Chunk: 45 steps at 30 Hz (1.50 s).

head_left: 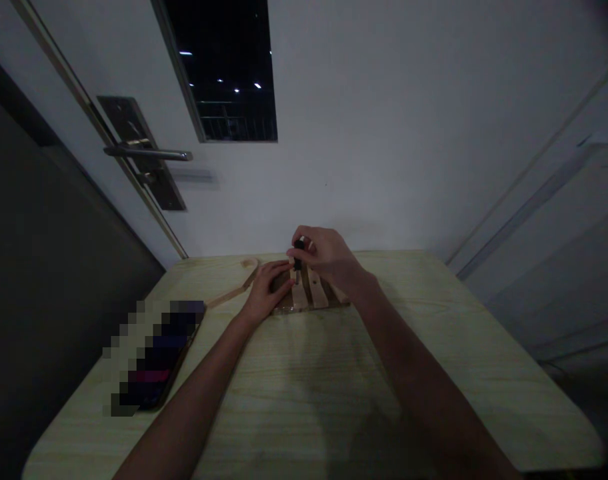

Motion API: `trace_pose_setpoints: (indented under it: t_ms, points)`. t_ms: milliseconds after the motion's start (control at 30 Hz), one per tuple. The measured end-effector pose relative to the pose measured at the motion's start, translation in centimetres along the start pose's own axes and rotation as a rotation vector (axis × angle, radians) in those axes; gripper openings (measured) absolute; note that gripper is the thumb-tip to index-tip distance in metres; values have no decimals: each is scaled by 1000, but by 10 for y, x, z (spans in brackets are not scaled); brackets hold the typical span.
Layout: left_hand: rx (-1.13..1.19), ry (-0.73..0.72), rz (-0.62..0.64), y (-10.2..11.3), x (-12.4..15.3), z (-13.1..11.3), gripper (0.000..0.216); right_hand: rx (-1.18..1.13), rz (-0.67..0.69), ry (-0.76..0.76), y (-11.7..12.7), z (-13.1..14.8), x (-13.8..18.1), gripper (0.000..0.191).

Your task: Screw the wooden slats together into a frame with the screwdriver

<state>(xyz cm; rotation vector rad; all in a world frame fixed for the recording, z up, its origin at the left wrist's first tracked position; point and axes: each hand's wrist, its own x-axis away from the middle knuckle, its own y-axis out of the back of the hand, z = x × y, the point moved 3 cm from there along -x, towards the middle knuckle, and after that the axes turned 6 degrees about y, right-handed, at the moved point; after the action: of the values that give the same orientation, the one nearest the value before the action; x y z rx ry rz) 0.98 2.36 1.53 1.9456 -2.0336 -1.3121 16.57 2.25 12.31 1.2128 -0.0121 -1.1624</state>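
My right hand is closed around the black handle of a screwdriver, held upright. Its metal shaft points down at a pale wooden strip, where the tip meets it or comes very close. That strip lies on a dark brown board, beside another pale strip with a dark hole. On the board's left end rests my left hand, with thumb and forefinger against the strip's left edge near the screwdriver. My right hand and forearm hide part of the board's right side.
A pale curved strip with a hooked end lies left of the board. A phone, partly pixelated, is at the left of the light wood-grain table. Behind the table stands a white door with a metal handle and a dark window.
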Motion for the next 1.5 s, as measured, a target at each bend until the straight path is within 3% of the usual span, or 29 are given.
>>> trace_pose_setpoints:
  t_ms: [133, 300, 567, 767, 1133, 1500]
  points:
    - [7, -2, -2, 0, 0, -1, 32, -21, -32, 43, 0, 1, -1, 13]
    - [-3, -19, -25, 0, 0, 1, 32, -38, 30, 67, 0, 4, -1, 9]
    - [-17, -29, -17, -1, 0, 2, 31, -61, 54, 58, 1, 6, 5, 38]
    - [-12, -11, -7, 0, 0, 0, 32, -41, 24, 12, 3, 2, 2, 15]
    - [-5, -34, -30, -1, 1, 2, 32, -154, 6, 73, 0, 1, 0, 12]
    - [-13, -14, -15, 0, 1, 1, 31, -76, 114, 53, 5, 10, 6, 41]
